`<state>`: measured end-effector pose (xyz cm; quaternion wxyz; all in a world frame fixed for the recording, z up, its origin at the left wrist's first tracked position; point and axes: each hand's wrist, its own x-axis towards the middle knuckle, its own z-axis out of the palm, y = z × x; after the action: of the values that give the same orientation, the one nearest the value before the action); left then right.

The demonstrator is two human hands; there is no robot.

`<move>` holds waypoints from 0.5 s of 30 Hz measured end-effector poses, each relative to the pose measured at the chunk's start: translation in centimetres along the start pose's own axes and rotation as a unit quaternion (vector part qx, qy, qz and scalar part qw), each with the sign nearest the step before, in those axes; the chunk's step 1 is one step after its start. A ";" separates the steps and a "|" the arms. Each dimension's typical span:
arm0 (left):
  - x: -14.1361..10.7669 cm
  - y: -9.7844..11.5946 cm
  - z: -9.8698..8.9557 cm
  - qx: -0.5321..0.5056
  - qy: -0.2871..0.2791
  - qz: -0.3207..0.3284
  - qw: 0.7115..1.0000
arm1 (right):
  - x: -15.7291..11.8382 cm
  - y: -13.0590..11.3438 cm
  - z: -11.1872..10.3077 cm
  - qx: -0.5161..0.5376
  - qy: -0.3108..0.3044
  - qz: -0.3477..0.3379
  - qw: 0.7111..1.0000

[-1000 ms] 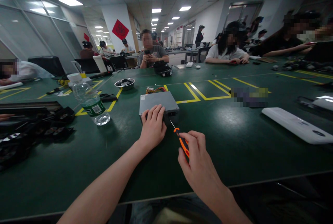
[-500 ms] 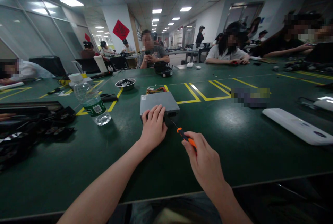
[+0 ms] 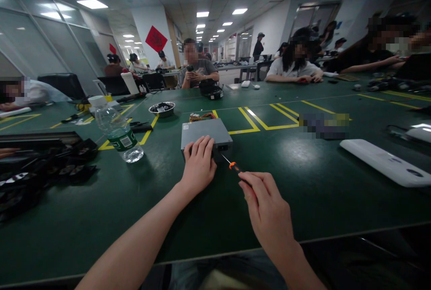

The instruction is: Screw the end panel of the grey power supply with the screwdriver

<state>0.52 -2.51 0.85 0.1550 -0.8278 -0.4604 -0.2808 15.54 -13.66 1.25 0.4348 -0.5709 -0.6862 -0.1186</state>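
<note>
A grey computer power supply (image 3: pixel 215 129) lies on the green table, its bundled cables (image 3: pixel 203 117) sticking out at the far side. My left hand (image 3: pixel 199 166) grips its near edge, with fingers on the top and the thumb down by the front face. In my right hand (image 3: pixel 267 202) is a black and orange screwdriver (image 3: pixel 235 167), pinched by the handle. Its thin shaft points up and left to the front face, below the power socket (image 3: pixel 223 147). I cannot make out exactly what the tip touches.
A clear water bottle (image 3: pixel 121 135) stands to the left, near dark parts (image 3: pixel 50 160). Behind it is a metal bowl (image 3: pixel 162 109) with small pieces. A long white device (image 3: pixel 384 163) lies on the right. People sit around the table, one across from me (image 3: pixel 198 72).
My right hand has turned and shifted slightly right, its fingers now covering more of the screwdriver's handle. More of the shaft catches the light. My left hand and the power supply stay put.
</note>
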 end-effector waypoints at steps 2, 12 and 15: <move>0.0 0.0 0.0 0.000 0.001 -0.001 1.000 | 0.1 0.3 0.2 0.000 -0.011 0.013 1.000; 0.1 0.0 0.1 -0.005 0.007 0.006 1.000 | -0.6 -0.8 1.0 0.074 -0.052 -0.004 0.996; 0.1 0.0 0.1 -0.003 0.005 0.006 1.000 | -0.5 -1.0 0.7 0.052 -0.033 -0.023 0.998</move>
<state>0.60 -2.40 0.83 0.1562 -0.8294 -0.4542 -0.2855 14.32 -13.86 0.86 0.4381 -0.5350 -0.7186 -0.0737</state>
